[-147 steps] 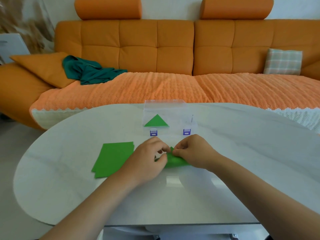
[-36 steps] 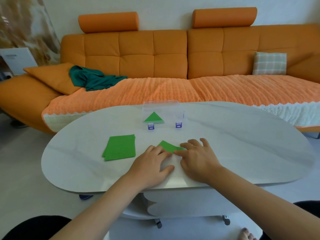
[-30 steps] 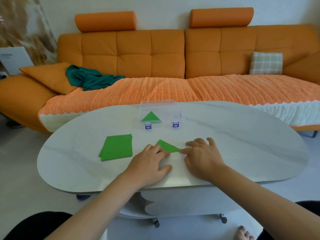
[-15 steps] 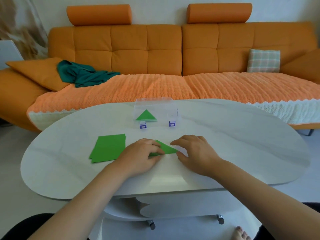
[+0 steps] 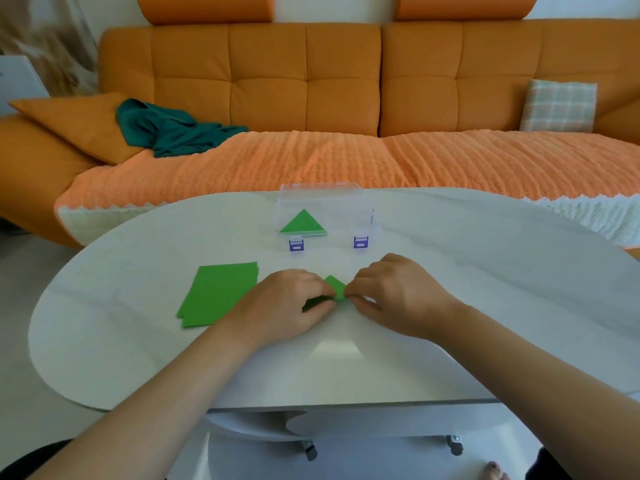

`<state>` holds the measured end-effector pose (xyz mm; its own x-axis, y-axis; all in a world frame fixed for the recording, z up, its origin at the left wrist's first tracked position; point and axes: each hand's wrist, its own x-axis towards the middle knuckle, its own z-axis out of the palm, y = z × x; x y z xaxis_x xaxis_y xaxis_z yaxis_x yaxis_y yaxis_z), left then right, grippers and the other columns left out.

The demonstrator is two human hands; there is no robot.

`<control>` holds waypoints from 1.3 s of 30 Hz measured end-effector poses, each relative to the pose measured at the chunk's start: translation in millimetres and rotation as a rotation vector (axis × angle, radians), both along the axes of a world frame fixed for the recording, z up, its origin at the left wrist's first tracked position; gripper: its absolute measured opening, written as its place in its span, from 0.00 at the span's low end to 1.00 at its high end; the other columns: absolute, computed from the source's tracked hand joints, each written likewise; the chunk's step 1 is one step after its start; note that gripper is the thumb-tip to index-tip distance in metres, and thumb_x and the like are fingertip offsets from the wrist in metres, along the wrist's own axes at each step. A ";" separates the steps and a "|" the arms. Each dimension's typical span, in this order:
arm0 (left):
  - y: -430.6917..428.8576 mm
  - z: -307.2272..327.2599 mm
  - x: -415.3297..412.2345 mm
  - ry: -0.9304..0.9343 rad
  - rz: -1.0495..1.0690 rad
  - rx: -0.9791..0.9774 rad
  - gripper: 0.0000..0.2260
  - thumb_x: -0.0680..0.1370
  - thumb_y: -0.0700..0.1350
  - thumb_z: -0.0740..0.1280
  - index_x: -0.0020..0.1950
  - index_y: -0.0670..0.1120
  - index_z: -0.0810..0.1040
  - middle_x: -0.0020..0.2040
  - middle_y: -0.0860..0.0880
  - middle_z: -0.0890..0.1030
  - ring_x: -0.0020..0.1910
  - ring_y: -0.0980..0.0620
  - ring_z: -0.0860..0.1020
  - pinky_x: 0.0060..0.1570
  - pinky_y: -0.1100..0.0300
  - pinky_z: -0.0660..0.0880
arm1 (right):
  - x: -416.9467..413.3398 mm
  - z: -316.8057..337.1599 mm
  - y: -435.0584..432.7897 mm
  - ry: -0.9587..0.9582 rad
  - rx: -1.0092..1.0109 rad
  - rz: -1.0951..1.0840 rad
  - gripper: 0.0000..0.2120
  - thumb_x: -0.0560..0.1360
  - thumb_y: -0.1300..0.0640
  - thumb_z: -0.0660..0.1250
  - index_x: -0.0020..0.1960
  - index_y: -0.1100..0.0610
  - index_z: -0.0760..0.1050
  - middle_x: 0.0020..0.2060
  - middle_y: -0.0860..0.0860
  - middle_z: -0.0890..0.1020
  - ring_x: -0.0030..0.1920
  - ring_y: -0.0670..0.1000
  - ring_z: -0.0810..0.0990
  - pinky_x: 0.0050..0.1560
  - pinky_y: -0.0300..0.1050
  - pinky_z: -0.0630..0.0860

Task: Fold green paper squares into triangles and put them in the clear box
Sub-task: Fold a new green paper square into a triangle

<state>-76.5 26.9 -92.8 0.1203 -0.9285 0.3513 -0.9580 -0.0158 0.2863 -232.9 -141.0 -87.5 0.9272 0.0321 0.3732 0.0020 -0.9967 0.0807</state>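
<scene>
A folded green paper (image 5: pixel 335 287) lies on the white table (image 5: pixel 485 289), mostly hidden between my hands. My left hand (image 5: pixel 289 306) covers its left part and pinches it. My right hand (image 5: pixel 394 296) pinches its right corner with thumb and forefinger. A stack of flat green paper squares (image 5: pixel 220 292) lies to the left of my left hand. Behind my hands stands the clear box (image 5: pixel 325 216) with two purple latches; one green triangle (image 5: pixel 303 223) lies inside at its left.
An orange sofa (image 5: pixel 311 81) with an orange knit cover runs along the far side of the table. On it lie a teal cloth (image 5: pixel 173 128), an orange cushion (image 5: pixel 76 123) and a checked pillow (image 5: pixel 559 105). The table's near edge sits over a wheeled base.
Both hands were pressing the triangle flat on the table a second ago; now their fingers have closed on the paper, and its visible tip is smaller between them.
</scene>
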 end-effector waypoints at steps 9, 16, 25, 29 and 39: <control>4.6 7.9 -3.1 0.032 0.151 -0.168 0.12 0.77 0.55 0.64 0.48 0.52 0.84 0.40 0.54 0.84 0.40 0.52 0.81 0.39 0.54 0.78 | 3.6 12.4 4.0 -0.212 0.215 -0.070 0.07 0.73 0.53 0.66 0.41 0.50 0.83 0.34 0.43 0.84 0.31 0.47 0.77 0.43 0.47 0.75; 0.5 8.3 -7.8 0.100 0.118 -0.171 0.09 0.77 0.51 0.64 0.48 0.52 0.84 0.39 0.54 0.83 0.38 0.53 0.80 0.38 0.52 0.77 | 3.8 12.6 17.8 -0.269 0.335 -0.063 0.04 0.71 0.51 0.69 0.43 0.47 0.82 0.37 0.40 0.84 0.36 0.44 0.80 0.51 0.43 0.71; -1.1 11.5 -9.8 0.114 0.095 -0.193 0.05 0.76 0.46 0.66 0.46 0.50 0.82 0.39 0.55 0.82 0.40 0.54 0.79 0.40 0.52 0.76 | 4.5 15.1 19.4 -0.276 0.354 -0.142 0.04 0.69 0.51 0.67 0.37 0.47 0.80 0.31 0.41 0.81 0.31 0.43 0.78 0.50 0.45 0.72; 2.6 16.9 0.3 0.084 0.129 -0.225 0.05 0.76 0.45 0.66 0.45 0.48 0.82 0.39 0.55 0.81 0.40 0.54 0.78 0.41 0.53 0.77 | 2.9 16.3 6.2 -0.262 0.342 -0.210 0.03 0.68 0.52 0.67 0.36 0.47 0.79 0.30 0.40 0.81 0.31 0.43 0.77 0.50 0.45 0.72; 10.1 15.6 14.9 0.066 0.206 -0.240 0.02 0.77 0.44 0.68 0.46 0.49 0.80 0.39 0.54 0.81 0.40 0.53 0.78 0.41 0.52 0.77 | -0.9 11.8 -5.2 -0.245 0.307 -0.303 0.04 0.71 0.51 0.64 0.42 0.49 0.77 0.36 0.42 0.80 0.35 0.44 0.78 0.53 0.48 0.71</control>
